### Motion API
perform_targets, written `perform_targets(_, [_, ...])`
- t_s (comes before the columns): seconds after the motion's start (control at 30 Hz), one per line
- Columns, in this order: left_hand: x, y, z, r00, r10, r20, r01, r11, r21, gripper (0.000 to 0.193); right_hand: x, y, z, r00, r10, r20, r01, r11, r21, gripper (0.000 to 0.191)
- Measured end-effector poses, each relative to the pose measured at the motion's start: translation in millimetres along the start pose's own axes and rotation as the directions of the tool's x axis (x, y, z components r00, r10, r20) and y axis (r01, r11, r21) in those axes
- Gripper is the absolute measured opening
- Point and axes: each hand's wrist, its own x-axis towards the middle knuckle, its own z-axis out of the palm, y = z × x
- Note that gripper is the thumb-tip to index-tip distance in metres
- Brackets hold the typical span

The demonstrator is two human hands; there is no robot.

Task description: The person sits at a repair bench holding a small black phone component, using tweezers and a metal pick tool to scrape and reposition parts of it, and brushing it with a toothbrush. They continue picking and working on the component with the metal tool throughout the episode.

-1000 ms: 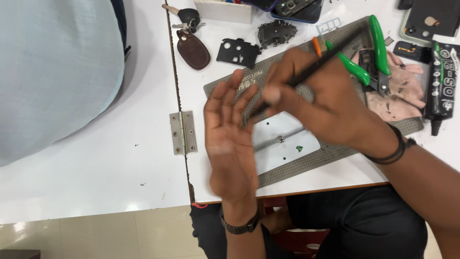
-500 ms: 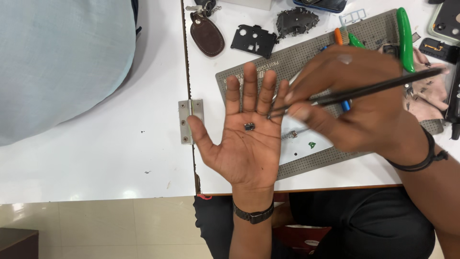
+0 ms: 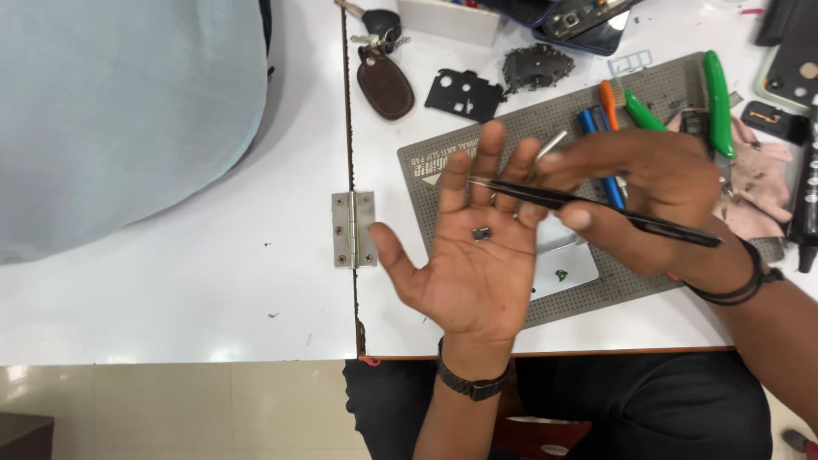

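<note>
At the far left a pale blue fabric mass (image 3: 111, 119) covers much of the white table (image 3: 213, 298); what it is cannot be told. Beside it, a metal hinge (image 3: 354, 228) lies across the seam where two table tops meet. Above that sit a bunch of keys with a brown leather fob (image 3: 383, 81) and a black plate with cut-outs (image 3: 464, 94).

The left hand (image 3: 469, 264) is held flat and palm up over the grey perforated work mat (image 3: 596, 298), fingers spread and relaxed, gripping nothing. A tiny dark component (image 3: 482, 232) rests loose on the palm, near the base of the fingers. The right hand (image 3: 648, 196) is closed around black tweezers (image 3: 596, 206), whose fine tips reach across the left fingers and hover just above and to the left of the component, apart from it.

The step in hand looks like picking the small part off the palm. That seems to call for lowering the tips onto it with a light, steady pinch, since a part this small could easily flick away.

Further right, screwdrivers with blue and orange handles (image 3: 601, 119), green-handled cutters (image 3: 716, 94) and a pinkish cloth (image 3: 763, 192) lie on the mat. A white device (image 3: 562, 260) is mostly hidden under the hands. The component is too small to identify, and the dark devices along the top and right edges are cut off.
</note>
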Motion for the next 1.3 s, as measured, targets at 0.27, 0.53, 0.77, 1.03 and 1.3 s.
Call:
perform_targets(0.27, [-3,0,1,0.998,0.000,0.058,0.001,1.000,-0.014,0.093,-18,6,-5,0.996,0.039,0.082,-0.058,0.968,0.243,0.018])
perform_targets(0.53, [-7,5,5,1.000,-0.008,0.030,0.007,0.999,0.041,0.098,-25,9,-2,0.992,0.036,0.123,-0.061,0.976,0.209,0.015])
perform_targets(0.77, [-14,1,-5,0.995,-0.011,0.102,0.013,1.000,-0.020,0.104,-28,6,0,0.985,0.122,0.118,-0.148,0.958,0.244,0.012])
perform_targets(1.03, [-15,-1,-12,0.982,0.019,0.190,-0.011,0.999,-0.043,0.107,-31,6,-1,0.983,0.152,0.108,-0.169,0.970,0.177,0.013])
perform_targets(1.3, [-16,2,-1,0.983,0.018,0.184,-0.026,0.999,0.039,0.104,-20,-2,5,0.994,-0.067,0.084,0.064,0.997,0.043,0.014])
